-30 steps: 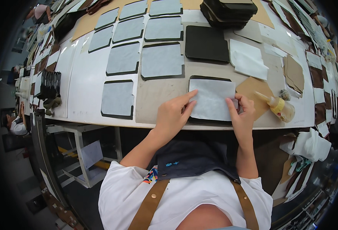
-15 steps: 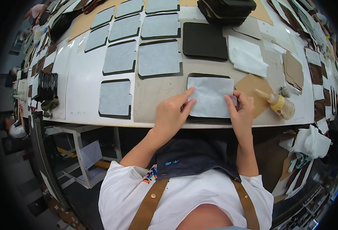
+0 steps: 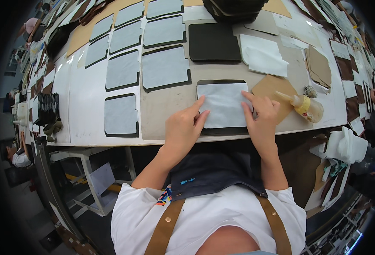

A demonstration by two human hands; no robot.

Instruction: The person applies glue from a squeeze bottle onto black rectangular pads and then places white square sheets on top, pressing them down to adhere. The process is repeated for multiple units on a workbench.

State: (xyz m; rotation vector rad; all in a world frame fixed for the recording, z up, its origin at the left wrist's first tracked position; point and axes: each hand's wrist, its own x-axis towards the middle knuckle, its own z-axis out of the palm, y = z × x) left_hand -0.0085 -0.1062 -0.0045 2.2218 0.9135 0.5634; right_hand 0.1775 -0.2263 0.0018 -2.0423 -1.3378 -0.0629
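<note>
A pale grey-white sheet (image 3: 222,106) lies on a black panel (image 3: 224,131) near the table's front edge, the black showing along its far and near sides. My left hand (image 3: 184,127) rests at the sheet's left edge, thumb and forefinger stretched apart and touching it. At the opposite edge my right hand (image 3: 262,117) has its forefinger extended to the upper right corner and its thumb lower down, the other fingers partly bent. Neither hand is gripping anything. To the right of them a squeeze bottle (image 3: 310,109) with a yellow band lies tilted on a tan board (image 3: 269,90).
Several similar sheet-covered black panels (image 3: 164,68) lie in rows at the left. Beyond the work are a plain black panel (image 3: 214,43), a tall black stack (image 3: 232,9) and white sheets (image 3: 264,55). Tan pieces (image 3: 318,68) lie farther right. A white bag (image 3: 346,144) hangs beside the table.
My right hand has let go of the sheet's right edge and now lies with fingers spread on it. The sheet sits flatter over the panel. The whole view has shifted slightly.
</note>
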